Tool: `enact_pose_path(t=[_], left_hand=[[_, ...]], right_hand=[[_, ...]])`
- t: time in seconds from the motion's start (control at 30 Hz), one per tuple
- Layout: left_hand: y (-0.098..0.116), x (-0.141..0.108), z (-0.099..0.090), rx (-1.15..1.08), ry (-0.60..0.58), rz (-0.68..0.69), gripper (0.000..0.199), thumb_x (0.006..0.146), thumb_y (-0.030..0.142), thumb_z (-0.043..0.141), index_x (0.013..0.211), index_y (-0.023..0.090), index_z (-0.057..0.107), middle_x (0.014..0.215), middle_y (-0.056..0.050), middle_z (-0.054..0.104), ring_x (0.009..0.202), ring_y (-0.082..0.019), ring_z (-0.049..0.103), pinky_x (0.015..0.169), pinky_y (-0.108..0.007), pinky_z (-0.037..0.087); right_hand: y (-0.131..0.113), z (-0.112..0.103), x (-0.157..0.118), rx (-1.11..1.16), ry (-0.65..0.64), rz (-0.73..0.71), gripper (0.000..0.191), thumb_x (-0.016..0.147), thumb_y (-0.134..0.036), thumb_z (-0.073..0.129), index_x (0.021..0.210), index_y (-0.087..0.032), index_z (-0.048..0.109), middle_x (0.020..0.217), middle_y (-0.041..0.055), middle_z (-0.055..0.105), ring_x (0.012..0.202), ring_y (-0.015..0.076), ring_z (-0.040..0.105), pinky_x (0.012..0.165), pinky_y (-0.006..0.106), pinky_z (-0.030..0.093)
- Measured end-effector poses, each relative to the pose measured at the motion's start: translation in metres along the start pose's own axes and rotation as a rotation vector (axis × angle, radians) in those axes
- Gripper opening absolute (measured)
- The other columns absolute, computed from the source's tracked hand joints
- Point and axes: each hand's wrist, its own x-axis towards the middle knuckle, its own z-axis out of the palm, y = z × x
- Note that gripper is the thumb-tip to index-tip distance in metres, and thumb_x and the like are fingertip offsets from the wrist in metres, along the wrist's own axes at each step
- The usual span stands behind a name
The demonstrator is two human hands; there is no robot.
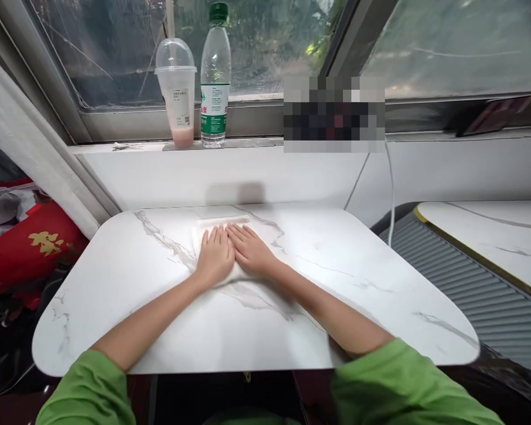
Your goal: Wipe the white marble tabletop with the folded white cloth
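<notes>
A folded white cloth (239,272) lies on the white marble-patterned table (159,319), toward its back edge. Both hands press flat on top of it, side by side and touching. My left hand (215,254) has its fingers stretched forward over the cloth. Just to its right, my right hand (251,248) is angled inward, its fingers also extended. The cloth's far edge shows beyond the fingertips, and the palms hide much of its middle.
On the window sill stand a plastic cup (177,97) with a domed lid and a green-capped water bottle (215,77). A white cable (391,195) hangs at the right. Red bags (30,248) sit left of the table; a second table (504,230) is at the right.
</notes>
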Motion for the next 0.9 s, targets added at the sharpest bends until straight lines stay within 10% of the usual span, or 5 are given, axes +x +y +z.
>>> enact_pose_path(t=[0.23,0.4,0.57,0.9], left_hand=[[0.088,-0.083,-0.009,-0.051,-0.067,0.286,0.057,0.099,0.031,0.02,0.141,-0.005,0.031,0.15,-0.021,0.024,0.141,-0.032,0.016,0.116,-0.049,0.016],[0.113,-0.084,-0.011,-0.112,-0.142,0.394,0.057,0.098,0.031,0.021,0.142,-0.006,0.028,0.15,-0.022,0.023,0.141,-0.032,0.016,0.116,-0.047,0.015],[0.108,-0.035,0.002,-0.128,-0.2,0.362,0.056,0.094,0.027,0.026,0.142,-0.003,0.031,0.15,-0.018,0.026,0.142,-0.026,0.019,0.117,-0.042,0.017],[0.07,0.105,0.035,-0.083,-0.131,0.171,0.056,0.091,0.022,0.028,0.143,0.001,0.032,0.151,-0.013,0.029,0.141,-0.023,0.023,0.117,-0.04,0.012]], right_hand=[[-0.012,-0.03,-0.136,-0.004,0.067,-0.085,0.062,0.094,-0.027,0.026,0.151,-0.011,0.006,0.153,0.0123,0.025,0.142,0.0232,0.018,0.113,0.049,0.027],[-0.01,-0.043,-0.174,-0.055,0.063,0.007,0.066,0.095,-0.026,0.029,0.15,-0.017,-0.007,0.154,0.009,0.022,0.141,0.0206,0.021,0.112,0.045,0.03],[0.029,-0.029,-0.148,-0.083,0.052,0.107,0.061,0.096,-0.028,0.025,0.151,-0.015,0.0,0.152,0.0119,0.028,0.14,0.0211,0.024,0.112,0.047,0.029],[0.124,-0.017,-0.012,-0.009,-0.002,0.229,0.055,0.092,-0.025,0.027,0.141,-0.002,0.036,0.148,0.0133,0.036,0.138,0.0219,0.031,0.114,0.039,0.022]])
